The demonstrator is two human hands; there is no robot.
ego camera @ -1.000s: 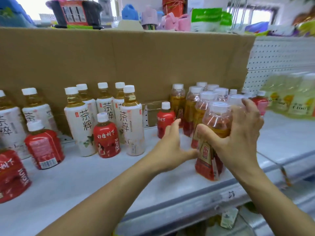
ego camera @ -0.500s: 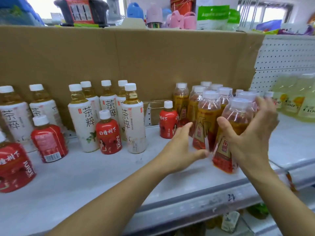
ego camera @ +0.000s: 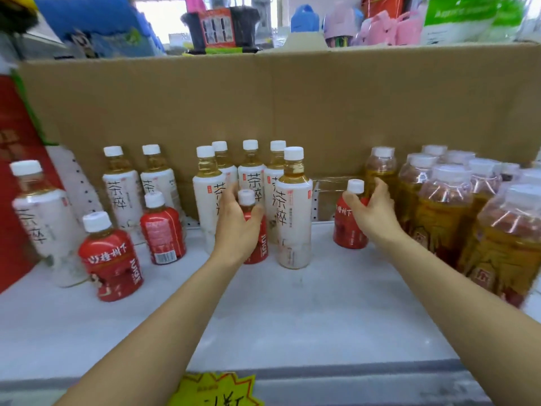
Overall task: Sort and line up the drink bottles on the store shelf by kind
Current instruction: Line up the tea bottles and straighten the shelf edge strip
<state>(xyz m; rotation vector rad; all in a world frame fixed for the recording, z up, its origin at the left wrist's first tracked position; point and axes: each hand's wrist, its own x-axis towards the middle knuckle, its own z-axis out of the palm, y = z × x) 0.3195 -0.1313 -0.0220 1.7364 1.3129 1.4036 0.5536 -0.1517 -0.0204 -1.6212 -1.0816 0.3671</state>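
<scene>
The left hand (ego camera: 237, 227) curls its fingers round a small red bottle (ego camera: 260, 247), amber tea bottles (ego camera: 251, 172) just beyond them. The right hand (ego camera: 371, 213) likewise grips a second red bottle (ego camera: 346, 230).

Red bottles (ego camera: 111, 259), white-sleeved tea bottles (ego camera: 294, 218), amber bottles (ego camera: 442, 218) with perhaps red labels.

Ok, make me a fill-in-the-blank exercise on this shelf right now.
1. The small bottle in the left grip is ____.
2. The tall bottles beside it wear ____ labels.
3. The second small bottle, in the right grip, stands ____ of the amber bottles.
Missing words: red; white; left.
</scene>
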